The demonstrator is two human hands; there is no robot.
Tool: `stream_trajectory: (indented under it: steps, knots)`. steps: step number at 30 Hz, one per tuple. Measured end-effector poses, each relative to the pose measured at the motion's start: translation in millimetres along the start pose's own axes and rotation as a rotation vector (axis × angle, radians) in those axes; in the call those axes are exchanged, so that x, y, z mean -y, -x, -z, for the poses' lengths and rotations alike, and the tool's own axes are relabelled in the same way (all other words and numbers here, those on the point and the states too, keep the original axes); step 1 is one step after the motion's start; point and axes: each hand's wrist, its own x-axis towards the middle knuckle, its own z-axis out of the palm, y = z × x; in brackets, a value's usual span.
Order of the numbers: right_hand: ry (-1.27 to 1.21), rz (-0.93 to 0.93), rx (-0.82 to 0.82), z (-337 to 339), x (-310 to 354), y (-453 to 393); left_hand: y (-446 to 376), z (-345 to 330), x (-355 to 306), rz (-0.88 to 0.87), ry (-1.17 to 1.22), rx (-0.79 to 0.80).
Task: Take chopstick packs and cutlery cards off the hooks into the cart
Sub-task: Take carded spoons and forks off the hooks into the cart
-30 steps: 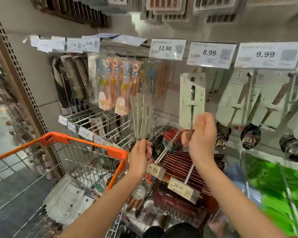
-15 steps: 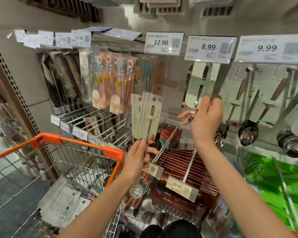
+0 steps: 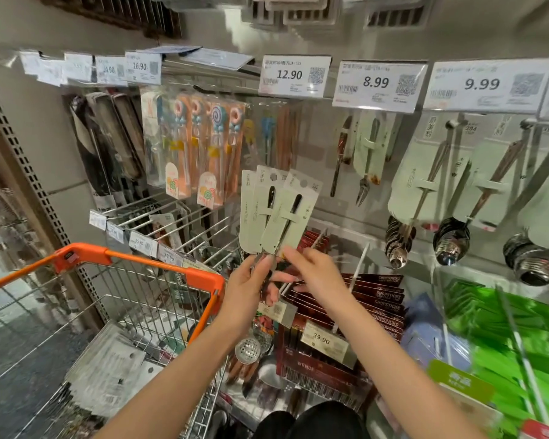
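Head view puts both hands together at centre frame, just under a fan of pale green cutlery cards. The left hand has its fingers curled round the metal ends that stick out below the cards, so the bundle stands upright above them and can be carried as one. The right hand has its fingertips touching the bottom edge of the frontmost card; this looks like a card being pressed into the bundle, though whether those fingers pinch it or only push against it cannot be told. Gathering several cards in one hand would mean fewer trips to the cart.

Left of and below the fingers sits the cart, with its orange handle close to the left wrist and flat packs already lying inside, blurred. Up and to the right of the fingers, a few more cards hang on a hook under the 8.99 price tag; further right hang ladles on cards. Directly behind and below the hands are red chopstick packs on lower hooks.

The left palm and thumb are hidden behind the hand itself, and how many cards the bundle holds is unclear, since they overlap. The cutlery type on the held cards is covered by the fingers. The green goods at far right are smeared by motion.
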Motion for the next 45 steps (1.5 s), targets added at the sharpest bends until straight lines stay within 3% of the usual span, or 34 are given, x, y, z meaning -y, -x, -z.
stream_trajectory:
  steps: [10, 14, 19, 45]
  knots:
    - [-0.095, 0.257, -0.25, -16.1, 9.6, 7.5, 1.7, -1.2, -1.8, -0.014, -0.024, -0.047]
    - [-0.125, 0.384, -0.429, -11.0, 17.8, 18.5, 1.3, -0.9, -0.3, -0.023, -0.007, -0.047]
    - [-0.225, 0.519, -0.514, 7.0, 42.9, 27.8, 0.0, 1.0, -0.1, -0.043, 0.007, -0.026]
    - [-0.119, 0.588, -0.7, 37.9, 55.3, 7.1, -0.9, 4.9, 0.5, -0.04, -0.006, -0.081]
